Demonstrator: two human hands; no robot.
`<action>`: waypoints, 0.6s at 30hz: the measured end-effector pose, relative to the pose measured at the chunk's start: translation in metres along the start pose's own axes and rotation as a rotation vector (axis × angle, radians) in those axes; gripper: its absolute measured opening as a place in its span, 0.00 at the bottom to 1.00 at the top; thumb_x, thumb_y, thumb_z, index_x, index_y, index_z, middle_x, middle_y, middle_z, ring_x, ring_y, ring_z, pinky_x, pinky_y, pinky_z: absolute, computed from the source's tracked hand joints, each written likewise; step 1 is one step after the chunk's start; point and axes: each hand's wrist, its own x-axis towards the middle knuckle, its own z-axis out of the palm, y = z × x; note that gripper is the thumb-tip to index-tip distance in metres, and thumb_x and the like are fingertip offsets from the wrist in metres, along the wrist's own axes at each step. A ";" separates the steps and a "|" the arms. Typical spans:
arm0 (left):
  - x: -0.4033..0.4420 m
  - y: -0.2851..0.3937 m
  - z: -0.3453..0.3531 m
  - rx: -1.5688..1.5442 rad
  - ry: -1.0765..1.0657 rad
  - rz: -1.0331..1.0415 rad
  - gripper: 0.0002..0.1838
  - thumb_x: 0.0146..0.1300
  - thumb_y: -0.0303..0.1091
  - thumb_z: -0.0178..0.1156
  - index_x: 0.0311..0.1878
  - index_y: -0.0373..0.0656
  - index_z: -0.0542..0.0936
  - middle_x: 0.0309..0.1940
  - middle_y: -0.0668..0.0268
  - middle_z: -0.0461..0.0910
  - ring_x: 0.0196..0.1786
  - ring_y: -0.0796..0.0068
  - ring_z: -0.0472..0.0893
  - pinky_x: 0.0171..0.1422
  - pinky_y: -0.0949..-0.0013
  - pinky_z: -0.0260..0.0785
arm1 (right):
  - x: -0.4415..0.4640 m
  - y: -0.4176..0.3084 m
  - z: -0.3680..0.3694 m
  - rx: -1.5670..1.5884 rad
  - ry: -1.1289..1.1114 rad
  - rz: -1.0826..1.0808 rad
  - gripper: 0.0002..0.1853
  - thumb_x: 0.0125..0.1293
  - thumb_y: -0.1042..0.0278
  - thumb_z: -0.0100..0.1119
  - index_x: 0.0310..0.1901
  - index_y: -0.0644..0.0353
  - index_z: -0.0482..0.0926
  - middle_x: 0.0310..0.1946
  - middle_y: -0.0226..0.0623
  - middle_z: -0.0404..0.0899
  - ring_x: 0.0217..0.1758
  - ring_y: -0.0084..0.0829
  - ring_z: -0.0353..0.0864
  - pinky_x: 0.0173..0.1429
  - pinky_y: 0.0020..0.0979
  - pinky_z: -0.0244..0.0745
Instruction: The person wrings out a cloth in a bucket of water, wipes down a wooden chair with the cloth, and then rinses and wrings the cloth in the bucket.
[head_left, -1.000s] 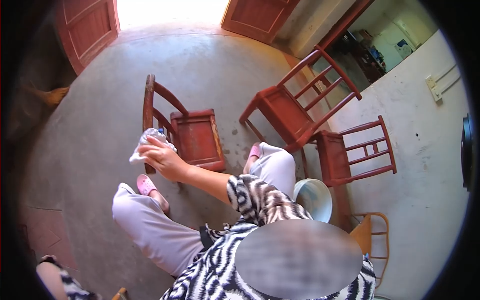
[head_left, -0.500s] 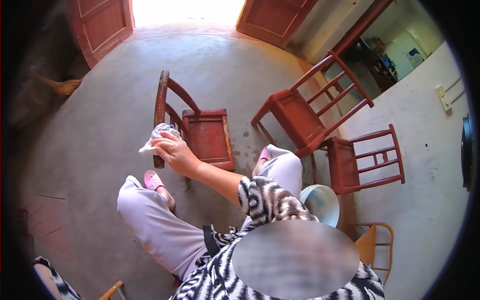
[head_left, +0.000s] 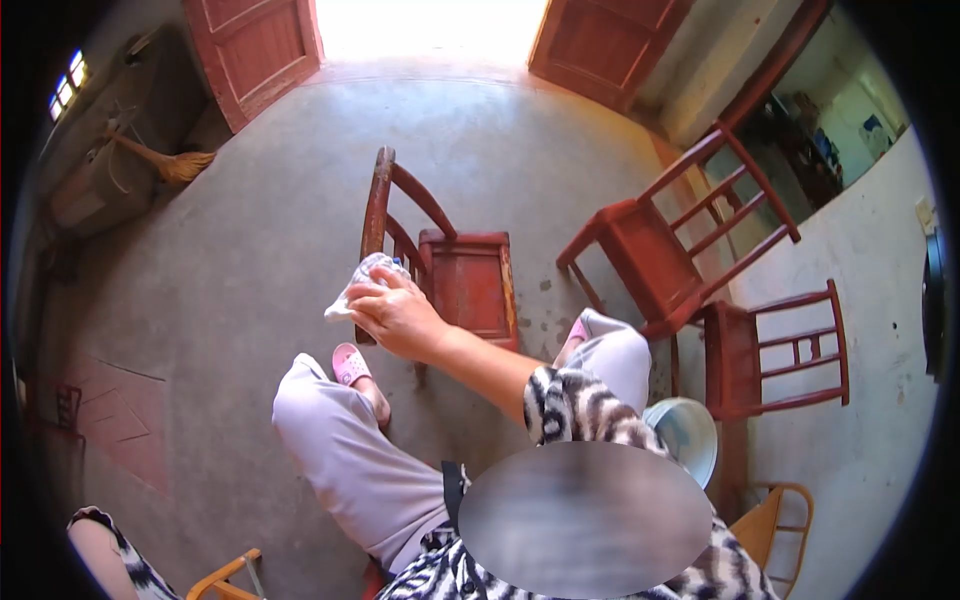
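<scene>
1. Holds a bunched white cloth [head_left: 362, 273] in the right hand [head_left: 400, 318], against the near half of the top rail [head_left: 377, 200] of a red chair [head_left: 470, 290]. Bends the fingers over the cloth, slightly apart, pressing it to the wood; cannot tell the thumb's place.
2. May rock or skid on the grey floor [head_left: 250, 300], if pushed hard so high on the backrest; shows no left hand bracing it.
3. May slip off the rail's near end, because of the loose cloth corner hanging beside it.
4. May snag threads, given the worn paint along the rail.
5. Stands apparently upright just ahead of the left pink shoe [head_left: 350, 365], apart from a second chair [head_left: 650, 250].
6. Faces the person's right, backrest leftward; runs lengthwise along the rail, from the person toward the bright doorway [head_left: 430, 35].
</scene>
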 end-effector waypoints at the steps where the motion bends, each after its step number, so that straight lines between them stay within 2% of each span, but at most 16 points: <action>1: 0.004 0.001 0.000 -0.007 -0.024 -0.026 0.20 0.64 0.46 0.47 0.54 0.43 0.70 0.57 0.65 0.70 0.61 0.69 0.66 0.66 0.60 0.55 | -0.001 0.002 0.002 -0.040 -0.017 -0.040 0.10 0.61 0.59 0.54 0.38 0.51 0.80 0.49 0.25 0.75 0.61 0.45 0.63 0.60 0.44 0.61; 2: 0.006 0.006 0.001 -0.005 -0.041 -0.055 0.20 0.64 0.46 0.47 0.54 0.43 0.70 0.56 0.65 0.70 0.61 0.69 0.66 0.66 0.60 0.55 | -0.004 0.000 0.004 -0.027 -0.015 0.010 0.10 0.61 0.57 0.53 0.37 0.50 0.80 0.50 0.25 0.73 0.62 0.46 0.61 0.61 0.47 0.59; 5: 0.013 -0.003 0.011 -0.007 -0.011 0.040 0.20 0.64 0.46 0.48 0.53 0.44 0.70 0.56 0.66 0.70 0.61 0.70 0.66 0.66 0.60 0.56 | -0.003 0.001 0.001 -0.109 -0.057 -0.030 0.12 0.60 0.53 0.54 0.39 0.47 0.80 0.54 0.25 0.70 0.65 0.44 0.58 0.61 0.51 0.56; 8: 0.015 -0.011 0.029 -0.043 0.030 0.127 0.19 0.64 0.46 0.48 0.53 0.45 0.71 0.56 0.67 0.70 0.61 0.70 0.66 0.66 0.60 0.56 | -0.004 0.008 0.011 -0.143 -0.055 -0.040 0.16 0.62 0.47 0.48 0.41 0.46 0.79 0.55 0.26 0.68 0.67 0.43 0.54 0.64 0.58 0.44; 10: 0.017 -0.015 0.037 -0.057 0.048 0.168 0.19 0.64 0.46 0.49 0.52 0.46 0.71 0.56 0.67 0.70 0.61 0.71 0.66 0.65 0.60 0.56 | 0.003 0.009 0.004 -0.139 -0.123 -0.040 0.17 0.65 0.46 0.43 0.42 0.44 0.79 0.55 0.26 0.68 0.71 0.42 0.49 0.66 0.59 0.36; 14: 0.018 -0.015 0.042 -0.027 0.072 0.229 0.18 0.63 0.45 0.49 0.52 0.47 0.72 0.56 0.68 0.70 0.61 0.71 0.66 0.65 0.61 0.56 | 0.030 0.025 0.005 -0.152 -0.069 0.017 0.18 0.65 0.47 0.43 0.39 0.45 0.80 0.55 0.27 0.68 0.71 0.42 0.47 0.65 0.63 0.34; 18: 0.023 -0.010 0.046 -0.026 0.067 0.235 0.17 0.63 0.45 0.50 0.51 0.49 0.72 0.56 0.69 0.70 0.61 0.72 0.66 0.65 0.61 0.57 | 0.037 0.033 0.017 -0.170 -0.025 0.081 0.17 0.65 0.49 0.45 0.37 0.48 0.81 0.55 0.28 0.70 0.71 0.40 0.48 0.67 0.56 0.39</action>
